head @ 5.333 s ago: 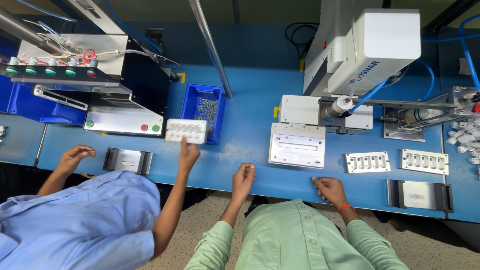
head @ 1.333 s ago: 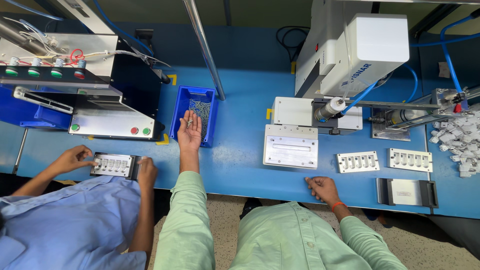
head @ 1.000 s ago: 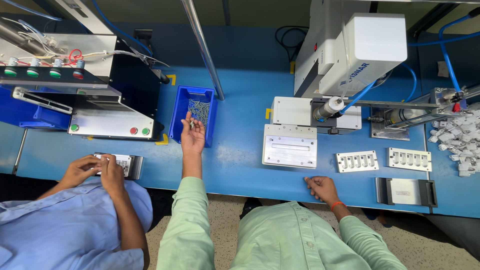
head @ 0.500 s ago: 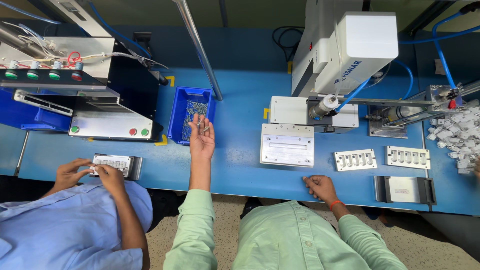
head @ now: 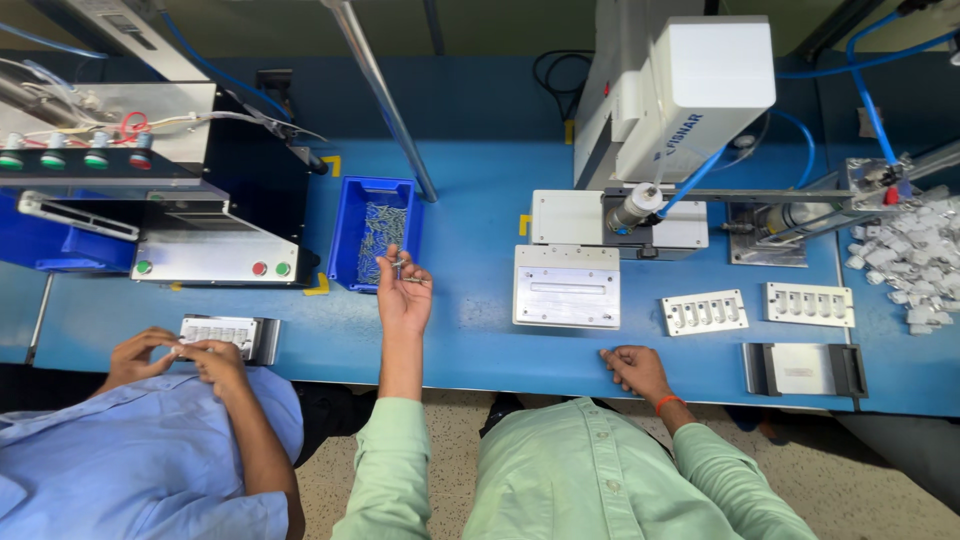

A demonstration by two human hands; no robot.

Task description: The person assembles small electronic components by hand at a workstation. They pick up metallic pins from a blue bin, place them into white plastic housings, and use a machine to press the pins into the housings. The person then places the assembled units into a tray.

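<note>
Blue desk (head: 480, 170), smooth-topped, carrying a white boxy dispensing machine (head: 690, 90) at far right so its nozzle overhangs a flat grey metal fixture plate (head: 566, 287). Blue plastic bin (head: 375, 235), open-topped, sits left of centre within arm's reach and holds loose small metal pins. Left hand (head: 403, 293), palm up just beside the bin's near right corner, pinches a few of these pins (head: 400, 268) between thumb and fingertips. Right hand (head: 632, 366) rests loosely curled and empty on the desk's near edge. At near left, a co-worker's hands (head: 180, 352) steady a slotted white tray (head: 218, 331).
</note>
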